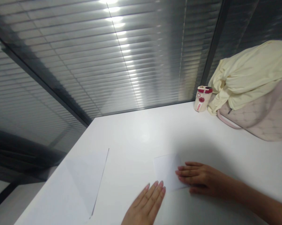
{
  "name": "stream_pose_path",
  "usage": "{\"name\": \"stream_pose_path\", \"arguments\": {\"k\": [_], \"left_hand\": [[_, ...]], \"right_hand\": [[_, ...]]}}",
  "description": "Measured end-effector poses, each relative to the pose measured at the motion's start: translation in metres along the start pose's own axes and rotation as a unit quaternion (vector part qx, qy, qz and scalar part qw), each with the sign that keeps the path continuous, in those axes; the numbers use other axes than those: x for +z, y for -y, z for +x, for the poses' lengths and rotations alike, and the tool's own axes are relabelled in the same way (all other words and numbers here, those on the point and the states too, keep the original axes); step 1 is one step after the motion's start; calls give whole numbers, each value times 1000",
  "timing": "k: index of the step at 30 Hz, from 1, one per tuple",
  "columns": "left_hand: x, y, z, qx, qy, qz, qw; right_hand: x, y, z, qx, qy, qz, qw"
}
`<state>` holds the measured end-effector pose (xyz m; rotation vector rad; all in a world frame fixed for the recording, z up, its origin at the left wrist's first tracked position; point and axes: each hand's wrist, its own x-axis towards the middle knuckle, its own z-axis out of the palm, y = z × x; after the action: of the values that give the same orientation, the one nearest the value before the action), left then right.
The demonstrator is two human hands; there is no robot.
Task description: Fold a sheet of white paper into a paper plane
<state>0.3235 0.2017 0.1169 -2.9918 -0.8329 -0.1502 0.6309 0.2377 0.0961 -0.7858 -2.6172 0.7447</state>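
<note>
Your right hand [199,178] lies flat on the small white paper rectangle [167,168] on white tabletop [131,134]; left hand [144,203] at near-left corner, neither clamped. Probably light, creases easily; pinch far-left corner.

Bright glare streaks the blinds [84,53] (slat by slat); soft shadow greys the white table [129,134]

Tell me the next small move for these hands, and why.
Probably smooth the right hand along the right edge of the small paper while the left hand steadies it: the right fingers already lie over that edge, and the left fingertips sit at the near left corner.
</note>
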Motion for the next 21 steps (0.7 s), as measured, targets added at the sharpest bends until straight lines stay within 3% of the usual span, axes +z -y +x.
{"name": "stream_pose_path", "arguments": {"k": [4, 9, 13, 17, 21], "left_hand": [[-8, 9, -4, 6, -16, 2, 1000], [-20, 14, -3, -42, -36, 41, 998], [-33, 8, 16, 2, 48, -3, 999], [-36, 9, 22, 37, 58, -58, 996], [-26, 17, 11, 52, 73, -49, 995]], "right_hand": [[-1, 2, 1, -1, -6, 8, 1000], [-3, 3, 1, 6, 2, 12, 1000], [-5, 3, 3, 0, 9, 2, 1000], [-8, 3, 5, 1, 27, -6, 1000], [-11, 3, 6, 4, 37, 0, 999]]}}
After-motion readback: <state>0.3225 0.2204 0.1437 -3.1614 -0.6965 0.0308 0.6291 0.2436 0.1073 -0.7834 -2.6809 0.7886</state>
